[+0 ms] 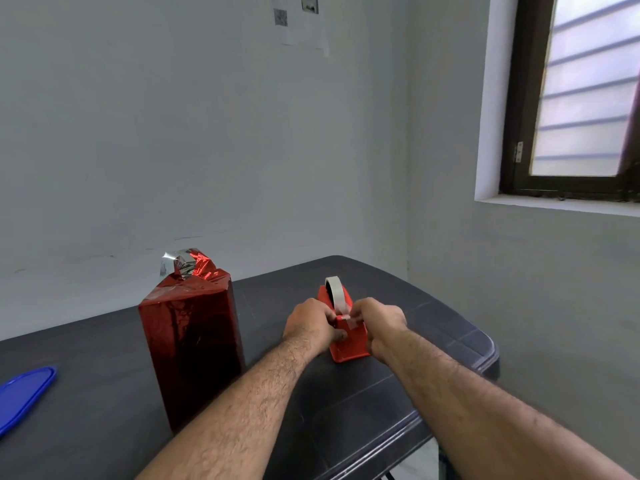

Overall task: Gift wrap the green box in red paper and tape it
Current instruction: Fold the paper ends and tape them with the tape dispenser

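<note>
Right hand [379, 322]: fingers curled, thumb and fingertips pinching the free end of the tape [349, 318] at the cutter. Left hand [311, 323]: fingers curled round the near left side of the red tape dispenser [348, 342], gripping it against the table. Both hands touch the dispenser, one on each side. A greyish tape roll [334, 291] sits upright in the dispenser's cradle, the strip running down from it to the pinched end.

The box wrapped in red paper [190, 344] stands upright on the dark table [433, 344], left of the dispenser and apart from it, just beside the left forearm. No hand touches it. Its sides are covered in shiny red foil; at the top the paper is bunched and crumpled, silver underside showing, not folded flat. No green shows.

Blue lid [24, 393] lies flat at the table's far left edge, well apart from the box. Window [585, 95] upper right; papers [298, 15] stuck on the wall.
</note>
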A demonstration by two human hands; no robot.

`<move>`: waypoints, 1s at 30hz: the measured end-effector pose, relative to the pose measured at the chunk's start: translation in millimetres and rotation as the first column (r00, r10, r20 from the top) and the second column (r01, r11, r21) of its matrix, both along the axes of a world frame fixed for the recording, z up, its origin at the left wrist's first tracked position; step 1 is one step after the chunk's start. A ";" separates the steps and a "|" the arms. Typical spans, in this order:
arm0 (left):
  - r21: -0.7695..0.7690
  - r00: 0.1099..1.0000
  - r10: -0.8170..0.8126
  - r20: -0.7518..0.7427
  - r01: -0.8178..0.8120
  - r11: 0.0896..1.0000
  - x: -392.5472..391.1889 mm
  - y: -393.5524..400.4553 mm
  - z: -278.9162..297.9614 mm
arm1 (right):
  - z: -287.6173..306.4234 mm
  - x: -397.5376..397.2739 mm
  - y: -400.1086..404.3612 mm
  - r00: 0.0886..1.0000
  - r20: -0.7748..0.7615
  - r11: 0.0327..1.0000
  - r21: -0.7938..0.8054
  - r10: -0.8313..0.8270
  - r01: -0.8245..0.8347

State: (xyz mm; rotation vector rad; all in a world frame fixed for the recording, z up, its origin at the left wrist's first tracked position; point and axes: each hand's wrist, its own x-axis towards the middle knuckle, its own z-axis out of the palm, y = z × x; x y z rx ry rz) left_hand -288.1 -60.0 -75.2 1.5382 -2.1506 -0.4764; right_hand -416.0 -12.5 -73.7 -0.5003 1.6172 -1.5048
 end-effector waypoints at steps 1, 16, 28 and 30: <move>0.000 1.000 0.002 -0.001 -0.002 1.000 0.2 0.3 0.0 | -3.2 0.7 -0.2 1.000 0.013 1.000 -0.006 0.007 -0.007; 0.038 0.999 -0.008 -0.045 0.010 0.999 0.8 -1.8 -1.8 | -27.2 -6.1 13.1 0.992 -0.094 0.993 -0.077 0.087 -0.094; 0.185 0.419 0.100 -0.902 0.168 0.968 32.7 64.8 83.4 | 84.0 45.9 22.9 0.957 0.148 0.841 -0.523 0.250 -0.139; 0.126 0.455 0.068 -0.888 0.097 0.987 44.1 72.9 97.6 | 98.7 56.6 24.2 0.955 0.137 0.826 -0.544 0.261 -0.148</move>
